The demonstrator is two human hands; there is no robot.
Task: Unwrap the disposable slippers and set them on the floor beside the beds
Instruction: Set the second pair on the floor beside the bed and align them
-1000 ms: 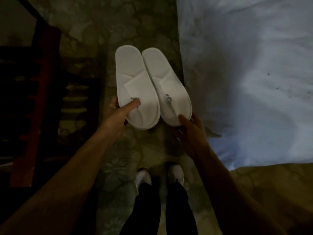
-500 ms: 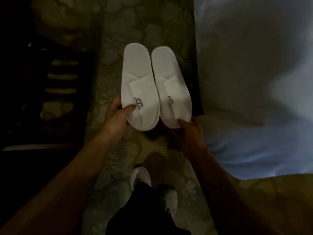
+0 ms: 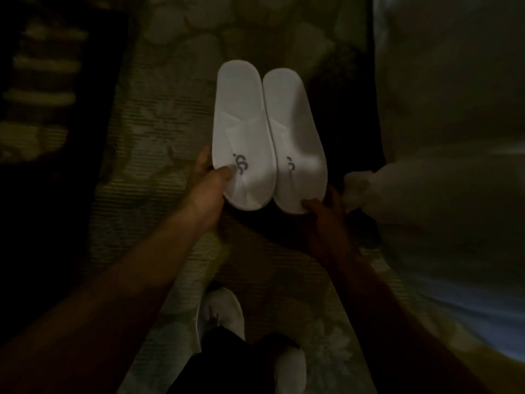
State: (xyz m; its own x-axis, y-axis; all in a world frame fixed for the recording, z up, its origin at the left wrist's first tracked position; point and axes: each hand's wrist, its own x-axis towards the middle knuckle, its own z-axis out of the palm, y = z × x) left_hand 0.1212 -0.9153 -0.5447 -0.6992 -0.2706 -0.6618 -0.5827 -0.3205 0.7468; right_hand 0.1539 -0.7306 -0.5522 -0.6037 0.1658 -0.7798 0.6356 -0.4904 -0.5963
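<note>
1. Two white disposable slippers are seen in the head view, unwrapped and lying side by side, edges touching, toes toward the person and heels pointing away.
2. Left slipper (image 3: 241, 137): a grey logo is printed on its upper near the toe. The left hand (image 3: 208, 184) grips its toe end, thumb pressed on top beside the logo and fingers curled under the outer edge.
3. Right slipper (image 3: 295, 140): it bears a matching logo, partly legible. The right hand (image 3: 326, 214) pinches its toe end, thumb on top at the rim and the other fingers beneath; the fingers themselves are too dark to make out in detail.
4. Position of the pair: above the patterned carpet (image 3: 159, 155), in the aisle just beside the bed (image 3: 454, 109) at the right. Whether the soles touch the carpet cannot be told from this view.
5. Bed: white bedding covers it, and a bunched fold of the linen lies just beside the right hand.
6. Lower frame: the person's white shoes (image 3: 224, 314) and dark trouser legs (image 3: 227, 362) stand on the carpet, nearer the camera than the slippers.
7. Left frame: dark furniture (image 3: 42, 81) stands in shadow; its details cannot be made out.
8. Lighting is dim throughout.
</note>
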